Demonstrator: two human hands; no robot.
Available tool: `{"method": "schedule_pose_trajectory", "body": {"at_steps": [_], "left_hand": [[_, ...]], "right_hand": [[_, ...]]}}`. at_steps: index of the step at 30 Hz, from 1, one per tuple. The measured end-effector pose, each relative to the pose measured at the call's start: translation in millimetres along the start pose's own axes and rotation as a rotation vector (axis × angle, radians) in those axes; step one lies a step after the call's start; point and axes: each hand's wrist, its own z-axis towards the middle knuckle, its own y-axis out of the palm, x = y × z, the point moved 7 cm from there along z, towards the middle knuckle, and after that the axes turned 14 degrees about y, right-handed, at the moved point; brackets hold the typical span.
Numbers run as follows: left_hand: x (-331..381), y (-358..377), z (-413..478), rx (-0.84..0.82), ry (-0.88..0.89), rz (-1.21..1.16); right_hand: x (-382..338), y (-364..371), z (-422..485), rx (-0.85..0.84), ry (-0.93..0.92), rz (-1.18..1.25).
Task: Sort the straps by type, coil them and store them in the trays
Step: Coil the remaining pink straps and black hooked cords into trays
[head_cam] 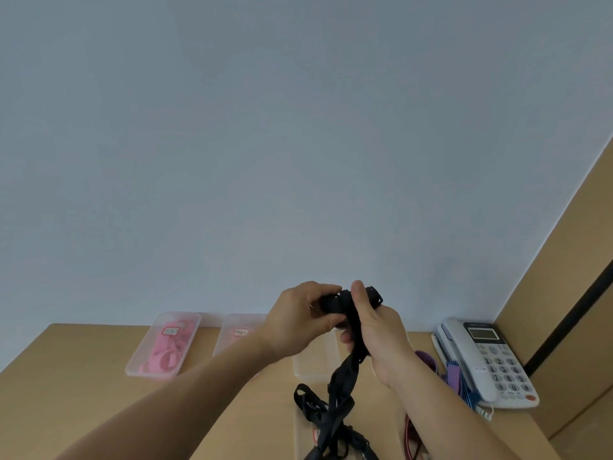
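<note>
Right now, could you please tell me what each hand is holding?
Left hand: grips the partly coiled black strap.
Right hand: grips the same strap.

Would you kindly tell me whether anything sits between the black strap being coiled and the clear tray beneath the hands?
Nothing visible does. The left hand and right hand hold the black strap above the clear tray, whose visible part is bare; its far end is hidden behind the hands.

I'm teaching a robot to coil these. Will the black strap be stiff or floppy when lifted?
Probably floppy: the black strap hangs limp below the right hand. Its tail lies tangled on the table, so it may snag. The coil at the left hand may unwind if released.
</note>
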Motion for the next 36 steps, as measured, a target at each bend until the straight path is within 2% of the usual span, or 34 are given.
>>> {"method": "schedule_pose_trajectory", "body": {"at_steps": [4, 7, 10, 12, 14, 15, 18, 19, 21, 26, 30, 32, 36], "left_hand": [[18.6, -4.3, 0.9, -0.006, 0.356, 0.307], [30.3, 0.1, -5.0, -0.004, 0.662, 0.575], [36.2, 4.5, -10.3, 0.02, 0.849, 0.737], [34.5, 3.0, -13.4, 0.029, 0.896, 0.764], [26.9, -0.3, -11.3, 0.02, 0.764, 0.646], [18.0, -3.4, -7.9, 0.019, 0.594, 0.5], [-15.7, -4.6, -6.9, -0.01, -0.065, -0.126], [-20.4, -2.1, -7.2, -0.035, -0.219, -0.334], [-19.3, 2.5, -6.0, -0.099, -0.368, -0.591], [-14.9, -0.3, -2.9, -0.062, -0.408, -0.623], [-13.1, -5.0, -3.7, 0.027, -0.349, -0.58], [-9.4, -9.2, -3.0, 0.07, -0.285, -0.443], [7.4, -20.2, -1.4, 0.12, -0.066, 0.045]], "right_hand": [[5.1, -0.3, 1.3, 0.016, 0.068, -0.07], [9.1, 2.4, 0.8, -0.01, 0.082, 0.043], [12.0, 5.9, -0.7, -0.037, 0.123, 0.112], [10.5, 7.7, -2.1, -0.057, 0.123, 0.099], [5.9, 7.1, -3.0, -0.072, 0.084, 0.1], [2.4, 6.1, -3.0, -0.076, 0.056, 0.107], [-7.4, 4.8, -3.2, -0.099, -0.021, 0.12], [-10.0, 4.8, -3.3, -0.104, -0.046, 0.104], [-12.7, 4.4, -3.5, -0.096, -0.088, 0.05], [-14.9, 6.6, -6.0, -0.105, -0.126, 0.045], [-11.1, 6.1, -9.8, -0.067, -0.107, 0.033], [-6.9, 7.6, -11.8, -0.075, -0.075, 0.038], [-0.1, 10.3, -13.3, -0.063, -0.023, 0.022]]}}
